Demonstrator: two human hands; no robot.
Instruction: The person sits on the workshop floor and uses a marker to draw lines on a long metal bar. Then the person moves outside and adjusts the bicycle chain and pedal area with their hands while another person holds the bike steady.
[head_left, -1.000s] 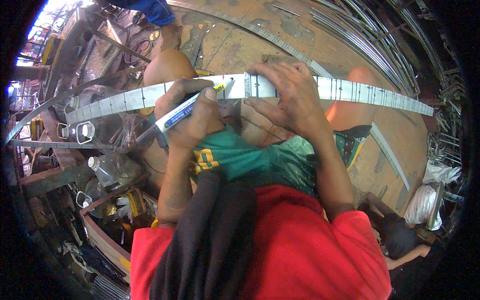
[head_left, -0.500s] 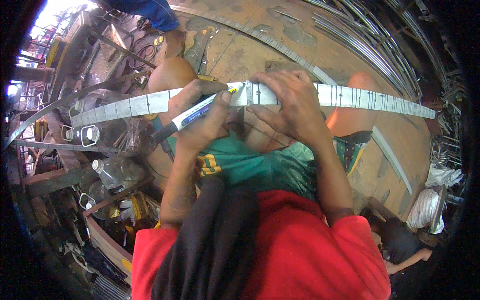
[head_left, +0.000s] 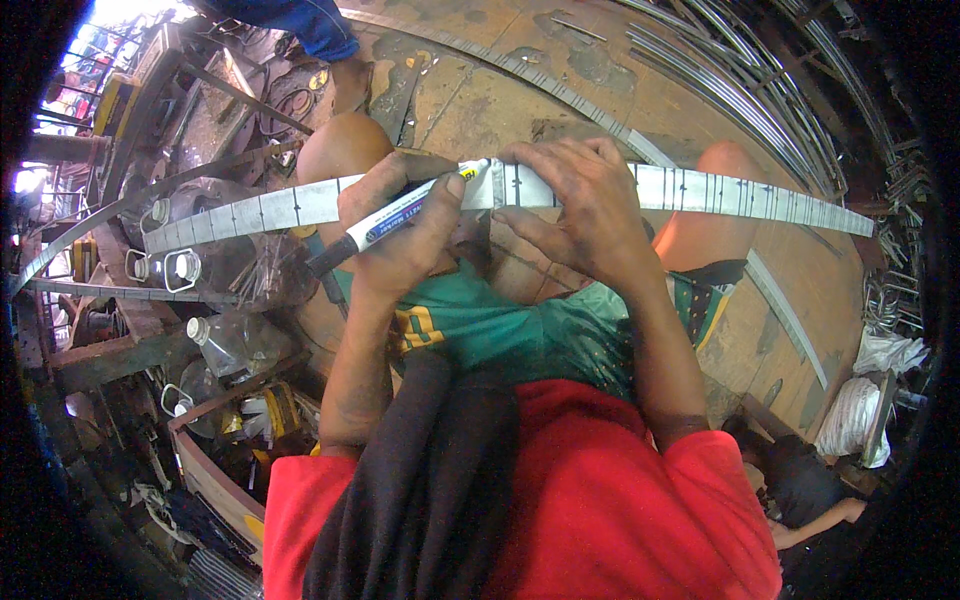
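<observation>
A long, flat, light-grey metal strip [head_left: 700,192] with many dark cross marks lies crosswise over my knees. My left hand [head_left: 425,240] is closed round a white-and-blue marker pen [head_left: 400,220], slanted with its tip up and to the right against the strip. That hand's fingers also reach over the strip's far edge. Close to the tip, a narrow greyish piece [head_left: 498,186] stands across the strip. My right hand [head_left: 590,210] grips the strip just right of that piece, thumb on the near edge and fingers over the far one.
Clear plastic jugs [head_left: 240,345] stand at the left beside a wooden box [head_left: 215,490]. Metal rods [head_left: 700,85] lie at the far right, and another marked strip [head_left: 500,65] lies on the floor. Another person's leg [head_left: 325,35] is at the far left; someone in dark clothing [head_left: 800,480] is low right.
The marker has tilted slightly within my left hand, its rear end a little higher, with the tip still at the strip. My right hand and the strip have hardly moved.
</observation>
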